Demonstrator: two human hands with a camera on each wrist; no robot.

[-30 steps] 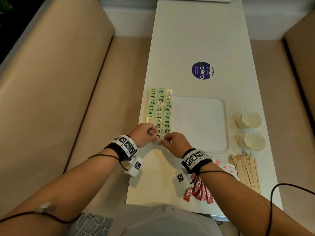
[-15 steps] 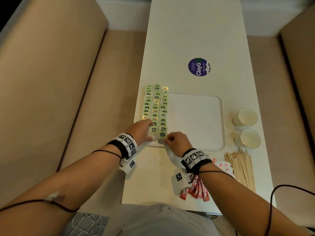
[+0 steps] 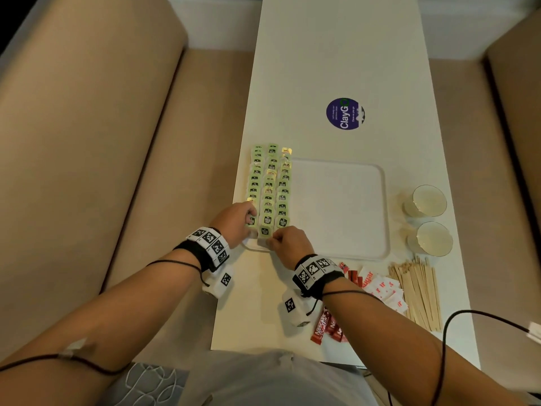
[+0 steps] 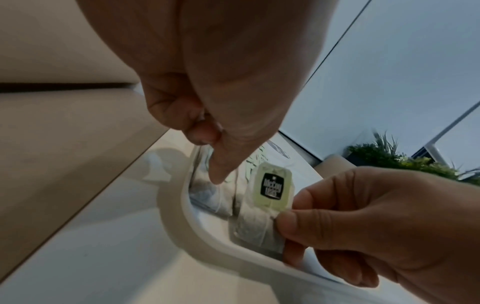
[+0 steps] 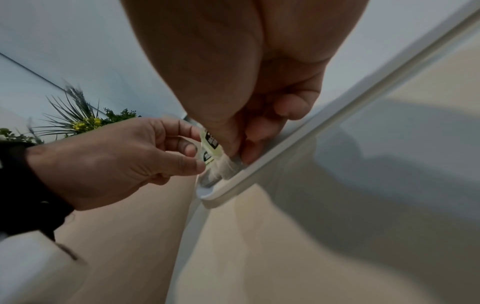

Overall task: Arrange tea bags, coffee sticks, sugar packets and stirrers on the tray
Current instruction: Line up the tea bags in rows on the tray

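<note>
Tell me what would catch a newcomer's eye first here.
The three rows of green-tagged tea bags filling the left side of the white tray, with the right hand pinching one more at the near end and the left hand beside it. Then the purple round sticker farther up the table.

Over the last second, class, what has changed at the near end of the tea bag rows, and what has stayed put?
The right hand and left hand moved apart and forward: a tea bag held between them now sits in the tray, still pinched by the right. Cups, stirrers, sugar packets unchanged.
</note>
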